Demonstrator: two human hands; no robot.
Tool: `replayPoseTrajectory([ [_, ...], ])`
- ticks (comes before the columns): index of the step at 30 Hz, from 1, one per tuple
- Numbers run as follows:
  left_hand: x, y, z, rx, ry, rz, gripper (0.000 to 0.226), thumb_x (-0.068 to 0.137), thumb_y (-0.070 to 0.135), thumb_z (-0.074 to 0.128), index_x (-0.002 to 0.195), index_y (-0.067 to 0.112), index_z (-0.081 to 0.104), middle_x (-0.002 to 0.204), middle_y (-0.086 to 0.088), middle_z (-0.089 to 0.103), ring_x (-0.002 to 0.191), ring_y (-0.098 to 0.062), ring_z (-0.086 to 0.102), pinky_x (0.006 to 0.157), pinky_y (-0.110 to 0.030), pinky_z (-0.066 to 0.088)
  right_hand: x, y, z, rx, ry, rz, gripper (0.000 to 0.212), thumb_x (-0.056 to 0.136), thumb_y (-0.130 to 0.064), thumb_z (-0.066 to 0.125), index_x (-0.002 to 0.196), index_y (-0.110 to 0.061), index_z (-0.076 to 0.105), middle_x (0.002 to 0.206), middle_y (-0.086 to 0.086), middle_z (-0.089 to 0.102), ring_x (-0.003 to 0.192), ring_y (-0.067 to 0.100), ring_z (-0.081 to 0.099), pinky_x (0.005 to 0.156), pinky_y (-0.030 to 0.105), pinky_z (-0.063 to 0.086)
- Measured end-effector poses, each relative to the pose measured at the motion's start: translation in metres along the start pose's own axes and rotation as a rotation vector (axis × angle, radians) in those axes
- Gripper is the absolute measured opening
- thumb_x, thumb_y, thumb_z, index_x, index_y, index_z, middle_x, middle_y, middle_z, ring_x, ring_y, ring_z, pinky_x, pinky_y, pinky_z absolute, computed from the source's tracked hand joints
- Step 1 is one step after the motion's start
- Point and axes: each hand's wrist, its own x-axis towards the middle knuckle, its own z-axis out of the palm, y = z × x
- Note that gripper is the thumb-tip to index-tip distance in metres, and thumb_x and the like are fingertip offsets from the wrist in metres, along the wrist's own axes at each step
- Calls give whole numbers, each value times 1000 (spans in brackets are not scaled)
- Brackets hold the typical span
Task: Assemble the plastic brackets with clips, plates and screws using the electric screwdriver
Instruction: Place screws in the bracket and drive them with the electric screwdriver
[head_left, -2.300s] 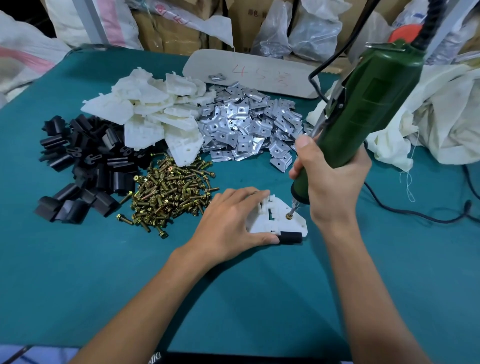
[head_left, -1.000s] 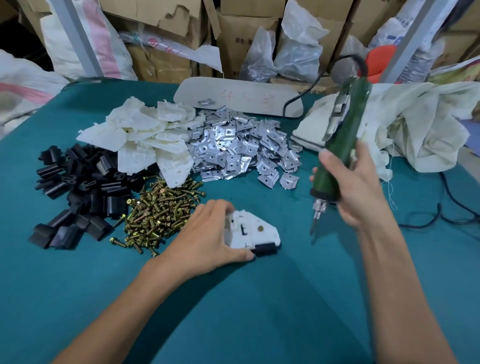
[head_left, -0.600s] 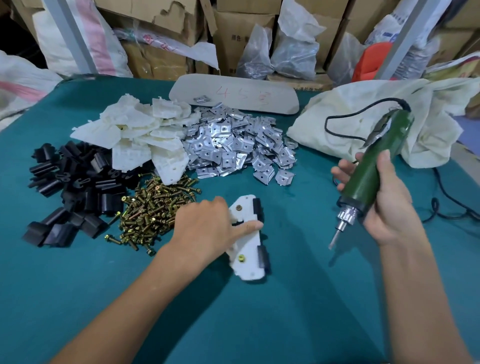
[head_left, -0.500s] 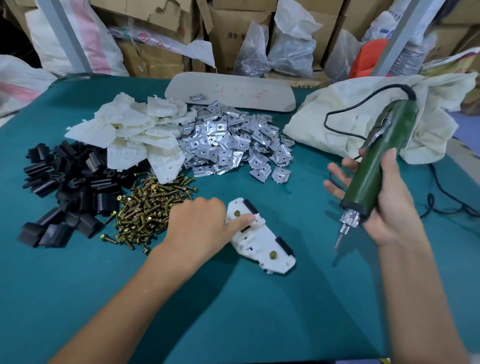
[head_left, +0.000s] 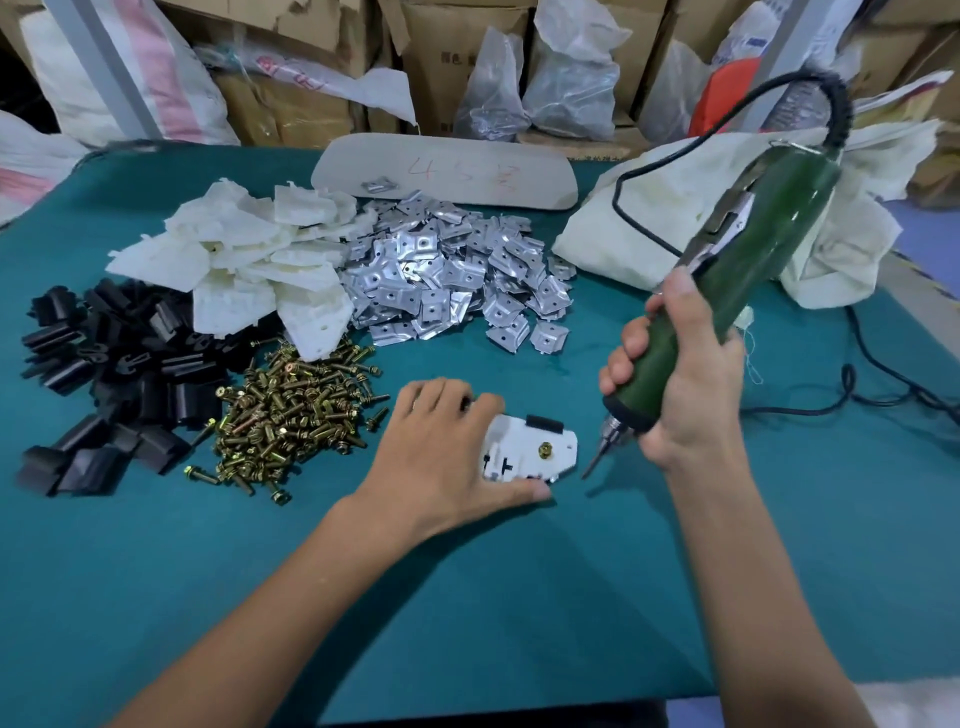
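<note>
A white plastic bracket lies flat on the teal table, with a black clip on its far edge and a brass screw in it. My left hand lies over its left part, fingers on the far edge and thumb along the near edge. My right hand grips the green electric screwdriver, tilted, its bit tip hovering just right of the bracket.
Piles lie at the left and back: black clips, brass screws, white brackets, metal plates. A white bag and the screwdriver's black cable lie at the right. Boxes and bags stand behind the table.
My left hand has turned the bracket round on the table, so its clip edge now faces away. My right hand brought the screwdriver down and left, close to the bracket's right end.
</note>
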Motion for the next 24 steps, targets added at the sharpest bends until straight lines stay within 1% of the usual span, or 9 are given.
replayPoseTrajectory([
  [2,-3,1,7,-49,62,-4,99,69,100,29,131,26,54,120,5,53,122,-19,47,114,-40,23,1,4,9,-35,-12,-77,30,78,-43,79,72,-20,60,54,5,50,37,20,44,43,28,42],
  [4,-5,0,11,-76,93,17,92,74,95,36,133,27,56,123,6,56,124,-17,49,116,-43,24,4,8,18,-70,-29,-139,26,79,-39,79,69,-21,63,53,5,50,36,20,44,43,30,41],
  [7,-3,1,14,-75,140,-15,79,77,88,42,125,30,64,107,2,59,110,-21,56,111,-42,28,8,13,28,-87,-47,-178,22,77,-35,81,68,-23,66,52,5,50,35,21,44,43,31,42],
  [10,3,3,15,-65,167,-57,75,77,84,45,118,25,68,96,-1,58,100,-25,56,103,-40,34,14,17,35,-109,-52,-193,25,77,-33,83,71,-18,64,51,5,51,36,21,45,44,31,42],
  [12,7,4,15,-60,171,-76,75,77,83,44,116,24,69,95,-1,58,98,-26,55,100,-39,36,19,17,37,-117,-65,-217,24,80,-32,82,70,-19,64,51,5,52,36,22,45,45,32,43],
  [17,17,2,15,-65,148,-121,75,76,82,41,116,25,69,97,-1,57,103,-24,55,101,-39,35,30,21,44,-152,-81,-228,24,81,-32,81,65,-25,64,51,4,52,36,22,46,45,30,43],
  [24,18,1,18,-51,152,-128,72,76,82,45,114,26,70,97,-1,59,102,-24,56,98,-38,34,33,27,41,-154,-83,-233,25,81,-33,81,67,-22,62,51,4,52,36,23,48,45,32,43],
])
